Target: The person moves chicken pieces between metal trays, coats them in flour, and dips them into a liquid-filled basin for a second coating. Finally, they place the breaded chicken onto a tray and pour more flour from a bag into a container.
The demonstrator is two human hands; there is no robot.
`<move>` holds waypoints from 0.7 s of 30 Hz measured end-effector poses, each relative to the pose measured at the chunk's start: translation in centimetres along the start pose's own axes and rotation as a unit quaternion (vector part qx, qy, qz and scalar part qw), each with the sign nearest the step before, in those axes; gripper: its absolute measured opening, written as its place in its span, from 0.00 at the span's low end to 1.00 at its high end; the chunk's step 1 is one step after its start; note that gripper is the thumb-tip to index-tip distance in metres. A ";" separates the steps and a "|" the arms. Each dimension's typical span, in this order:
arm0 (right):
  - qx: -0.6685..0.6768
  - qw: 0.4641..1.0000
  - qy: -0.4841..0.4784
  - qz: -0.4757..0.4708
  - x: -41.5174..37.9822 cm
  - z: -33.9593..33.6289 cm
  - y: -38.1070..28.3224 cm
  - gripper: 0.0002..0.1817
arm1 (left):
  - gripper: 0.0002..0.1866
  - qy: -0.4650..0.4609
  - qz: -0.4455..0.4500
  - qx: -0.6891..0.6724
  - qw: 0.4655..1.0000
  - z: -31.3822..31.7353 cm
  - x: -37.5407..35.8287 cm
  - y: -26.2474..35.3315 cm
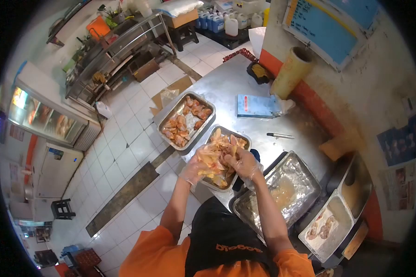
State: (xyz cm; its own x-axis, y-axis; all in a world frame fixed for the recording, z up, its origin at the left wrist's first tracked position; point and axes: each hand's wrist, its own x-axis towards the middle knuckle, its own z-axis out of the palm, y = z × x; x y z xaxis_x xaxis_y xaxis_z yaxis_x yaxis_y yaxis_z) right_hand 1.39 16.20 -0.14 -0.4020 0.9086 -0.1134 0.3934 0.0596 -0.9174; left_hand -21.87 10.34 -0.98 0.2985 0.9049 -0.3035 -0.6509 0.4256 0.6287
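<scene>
Both my hands wear clear plastic gloves. My left hand [195, 169] is closed around raw chicken pieces [215, 154] at the near left side of a metal pan [221, 188]. From the right, my right hand [245, 165] grips the same clump, thumb on top. More pale chicken lies in that pan under my hands, partly hidden by them. Beyond it stands a second metal pan [203, 137] with reddish-brown seasoned chicken pieces [176, 130]. A large metal tray [305, 173] with a little pale liquid sits by my right forearm.
On the steel table [224, 97] lie a blue box [256, 106] and a marker [280, 135]. At the right, a metal container [330, 210] holds floury pieces. A wall bounds the table's right side; tiled floor [134, 143] runs along its left.
</scene>
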 end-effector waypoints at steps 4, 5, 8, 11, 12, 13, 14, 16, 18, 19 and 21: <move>-0.056 0.991 0.013 -0.123 1.2 1.7 -2.1 0.28 | 0.44 -0.006 0.057 0.179 0.982 1.0 1.1 -0.5; -0.044 0.983 0.017 -0.178 1.3 2.4 -1.7 0.29 | 0.45 -0.011 0.069 0.223 0.972 0.7 1.5 -1.2; 0.069 0.987 0.038 -0.139 2.0 4.4 1.4 0.22 | 0.40 0.018 0.221 0.432 0.874 -0.1 3.0 -3.6; 0.144 0.983 0.034 -0.106 2.7 5.3 2.8 0.17 | 0.34 0.082 0.341 0.554 0.755 -0.6 3.6 -5.0; 0.169 0.982 0.028 -0.086 2.6 5.3 2.6 0.16 | 0.32 0.097 0.369 0.570 0.727 -0.7 3.7 -5.4; 0.149 0.984 0.055 -0.083 2.5 5.5 2.4 0.16 | 0.31 0.106 0.345 0.535 0.763 -1.1 3.9 -6.0; 0.129 0.985 0.083 -0.081 2.4 5.7 2.2 0.16 | 0.29 0.115 0.321 0.499 0.797 -1.5 4.2 -6.5; 0.109 0.985 0.099 -0.090 2.6 5.9 2.7 0.16 | 0.26 0.122 0.298 0.455 0.830 -0.8 4.3 -6.4; 0.112 0.984 0.076 -0.113 3.5 6.3 3.9 0.16 | 0.24 0.120 0.305 0.444 0.834 -0.3 4.3 -5.9; 0.117 0.984 0.085 -0.107 3.6 6.4 4.0 0.17 | 0.23 0.131 0.304 0.431 0.840 -0.3 4.4 -6.0; 0.125 0.982 0.105 -0.093 3.5 6.8 4.1 0.17 | 0.21 0.149 0.299 0.404 0.851 -0.5 4.4 -6.5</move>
State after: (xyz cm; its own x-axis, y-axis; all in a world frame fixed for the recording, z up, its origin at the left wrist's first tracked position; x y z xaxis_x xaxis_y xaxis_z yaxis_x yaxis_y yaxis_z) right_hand -4.08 16.81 -6.87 -0.2573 0.9585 0.1226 0.1025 0.1532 -0.9829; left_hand -16.64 11.54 -6.76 -0.1860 0.9707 0.1521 0.1054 -0.1342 0.9853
